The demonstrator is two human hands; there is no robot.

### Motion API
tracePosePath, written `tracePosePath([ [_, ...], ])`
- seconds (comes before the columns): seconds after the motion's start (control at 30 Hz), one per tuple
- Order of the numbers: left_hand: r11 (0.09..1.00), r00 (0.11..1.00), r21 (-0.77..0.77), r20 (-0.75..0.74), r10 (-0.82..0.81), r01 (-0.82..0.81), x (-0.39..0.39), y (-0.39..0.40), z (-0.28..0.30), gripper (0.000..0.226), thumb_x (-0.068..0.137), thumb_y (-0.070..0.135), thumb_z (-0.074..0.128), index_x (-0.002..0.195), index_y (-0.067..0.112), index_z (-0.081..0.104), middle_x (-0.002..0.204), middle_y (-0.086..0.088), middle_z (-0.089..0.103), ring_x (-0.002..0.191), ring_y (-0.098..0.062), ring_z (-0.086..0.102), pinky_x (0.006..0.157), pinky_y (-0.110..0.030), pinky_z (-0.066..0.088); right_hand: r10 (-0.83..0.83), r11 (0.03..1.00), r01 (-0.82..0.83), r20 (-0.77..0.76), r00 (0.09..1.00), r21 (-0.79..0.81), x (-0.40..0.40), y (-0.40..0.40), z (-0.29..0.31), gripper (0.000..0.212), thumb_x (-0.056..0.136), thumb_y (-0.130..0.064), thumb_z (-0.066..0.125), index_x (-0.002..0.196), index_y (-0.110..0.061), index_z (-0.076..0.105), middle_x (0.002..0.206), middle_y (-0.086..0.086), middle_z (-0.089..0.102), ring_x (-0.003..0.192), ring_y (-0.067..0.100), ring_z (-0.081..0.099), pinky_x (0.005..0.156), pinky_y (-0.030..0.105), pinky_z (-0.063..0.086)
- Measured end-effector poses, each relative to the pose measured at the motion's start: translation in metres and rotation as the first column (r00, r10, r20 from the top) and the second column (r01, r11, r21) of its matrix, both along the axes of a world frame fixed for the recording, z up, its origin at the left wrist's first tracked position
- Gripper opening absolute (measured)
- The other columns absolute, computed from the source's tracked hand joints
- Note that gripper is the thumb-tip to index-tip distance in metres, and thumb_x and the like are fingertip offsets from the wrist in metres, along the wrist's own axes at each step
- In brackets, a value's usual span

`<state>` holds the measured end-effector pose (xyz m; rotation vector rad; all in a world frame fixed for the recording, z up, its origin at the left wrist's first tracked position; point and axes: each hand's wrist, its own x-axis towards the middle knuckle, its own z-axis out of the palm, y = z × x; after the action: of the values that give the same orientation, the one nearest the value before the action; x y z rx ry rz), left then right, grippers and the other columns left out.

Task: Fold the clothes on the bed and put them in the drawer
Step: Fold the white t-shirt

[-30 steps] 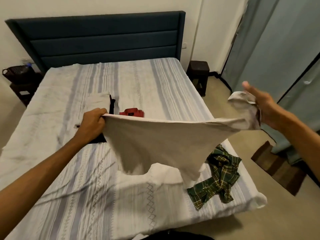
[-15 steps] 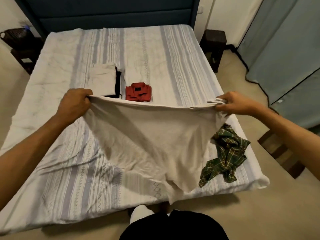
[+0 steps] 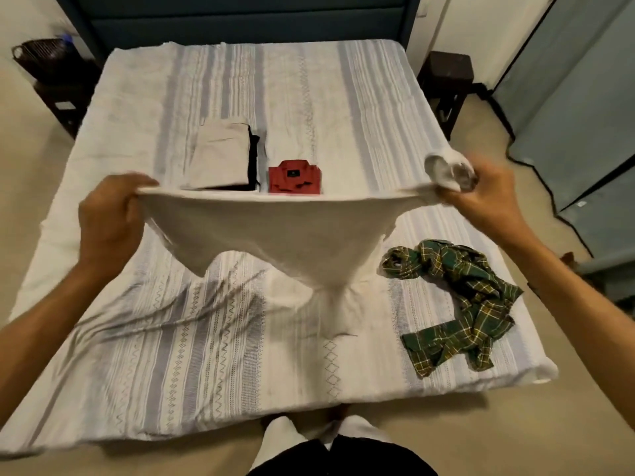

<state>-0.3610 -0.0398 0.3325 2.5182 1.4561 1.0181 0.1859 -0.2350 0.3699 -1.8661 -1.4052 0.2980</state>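
Note:
I hold a cream garment [image 3: 275,231] stretched wide above the striped bed [image 3: 178,355]. My left hand [image 3: 110,218] grips its left corner and my right hand [image 3: 481,197] grips its right corner, where a sleeve bunches up. The cloth sags in the middle and its lower tip touches the sheet. Behind it lie a folded beige piece [image 3: 221,159] on a dark one and a folded red shirt [image 3: 294,176]. A crumpled green plaid shirt [image 3: 460,297] lies at the bed's near right.
A dark headboard [image 3: 240,18] stands at the far end. Small dark side tables flank the bed, one at the left [image 3: 65,97] with a basket [image 3: 37,55] on it and one at the right [image 3: 446,84]. Grey-green curtains [image 3: 577,97] hang on the right. No drawer is in view.
The view has tilted down toward the bed. My right hand came in from far right and both hands now hold the garment spread level and lower, its tip reaching the sheet.

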Motion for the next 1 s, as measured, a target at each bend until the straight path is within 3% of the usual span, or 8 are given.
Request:
tracePosePath([
  [0.1,0.976,0.965,-0.122,-0.172,-0.199,0.18,-0.047,-0.049,-0.054,0.044,0.097,0.002,0.039,0.128,0.002,0.07,0.137,-0.005,0.066,0.133,-0.032,0.059,0.118,-0.059,0.038,0.119,0.972,-0.127,-0.049,0.992,-0.198,-0.022,-0.05,-0.043,0.02,0.085,-0.015,0.082,0.097,-0.02,0.066,0.084,-0.004,0.069,0.068,0.008,0.068,0.054,0.02,0.056],
  [0.3,0.749,0.767,-0.633,-0.377,-0.52,0.196,-0.137,-0.166,-0.162,0.039,0.095,0.009,0.066,0.132,0.017,0.069,0.13,-0.012,0.072,0.115,-0.035,0.072,0.096,-0.053,0.059,0.55,0.639,-0.21,0.248,0.798,-0.74,-0.078,-0.159,-0.159,0.024,0.081,-0.014,0.076,0.092,-0.027,0.06,0.084,-0.008,0.065,0.073,0.01,0.06,0.072,0.029,0.053],
  [0.47,0.391,0.612,-0.918,-0.274,-0.742,0.063,-0.168,-0.216,-0.2,0.036,0.11,0.019,0.046,0.143,0.022,0.062,0.144,0.002,0.061,0.131,-0.012,0.059,0.107,-0.019,0.039,0.65,0.235,-0.199,0.002,0.76,-0.951,-0.132,-0.231,-0.222,0.041,0.087,-0.015,0.058,0.125,-0.031,0.058,0.124,-0.003,0.068,0.108,0.024,0.063,0.086,0.032,0.048],
  [0.6,0.498,0.745,-0.86,-0.26,-0.615,0.111,-0.195,-0.221,-0.203,0.034,0.085,-0.008,0.063,0.106,0.012,0.082,0.108,-0.004,0.079,0.094,-0.02,0.077,0.083,-0.032,0.061,0.495,0.061,-0.326,-0.255,0.831,-0.943,-0.15,-0.243,-0.212,0.016,0.087,-0.013,0.062,0.097,-0.021,0.071,0.107,0.004,0.076,0.098,0.023,0.068,0.077,0.032,0.047],
  [0.67,0.508,0.782,-0.861,-0.292,-0.551,0.036,-0.204,-0.207,-0.194,0.031,0.086,-0.012,0.068,0.095,0.016,0.079,0.097,-0.004,0.078,0.087,-0.019,0.074,0.079,-0.028,0.056,0.414,0.124,-0.364,-0.286,0.864,-0.923,-0.144,-0.24,-0.202,0.021,0.085,-0.01,0.069,0.073,-0.025,0.063,0.086,0.005,0.075,0.078,0.015,0.068,0.067,0.029,0.044],
  [0.73,0.492,0.817,-0.87,-0.287,-0.501,-0.003,-0.216,-0.186,-0.187,0.044,0.088,-0.008,0.067,0.082,0.035,0.065,0.075,0.003,0.069,0.07,-0.005,0.063,0.068,-0.02,0.047,0.313,0.218,-0.36,-0.284,0.906,-0.907,-0.138,-0.229,-0.185,0.021,0.085,-0.014,0.078,0.082,-0.031,0.066,0.086,-0.003,0.073,0.076,0.009,0.068,0.069,0.026,0.052],
  [0.87,0.554,0.919,-0.832,-0.211,-0.333,0.01,-0.202,-0.141,-0.153,0.022,0.088,0.034,0.044,0.074,0.022,0.057,0.061,-0.001,0.057,0.059,-0.016,0.06,0.06,-0.021,0.041,0.164,0.449,-0.227,-0.169,0.972,-0.864,-0.115,-0.177,-0.16,0.01,0.09,-0.019,0.08,0.086,-0.015,0.072,0.081,0.002,0.072,0.072,0.015,0.07,0.065,0.025,0.054],
  [1.0,0.731,0.959,-0.681,-0.231,-0.164,-0.039,-0.172,-0.095,-0.12,0.019,0.087,0.028,0.051,0.08,0.017,0.065,0.068,-0.005,0.064,0.065,-0.029,0.062,0.065,-0.037,0.048,0.02,0.674,-0.038,-0.033,0.999,-0.738,-0.099,-0.105,-0.125,0.015,0.091,-0.016,0.078,0.081,-0.022,0.069,0.068,-0.001,0.069,0.056,0.01,0.065,0.05,0.023,0.048],
])
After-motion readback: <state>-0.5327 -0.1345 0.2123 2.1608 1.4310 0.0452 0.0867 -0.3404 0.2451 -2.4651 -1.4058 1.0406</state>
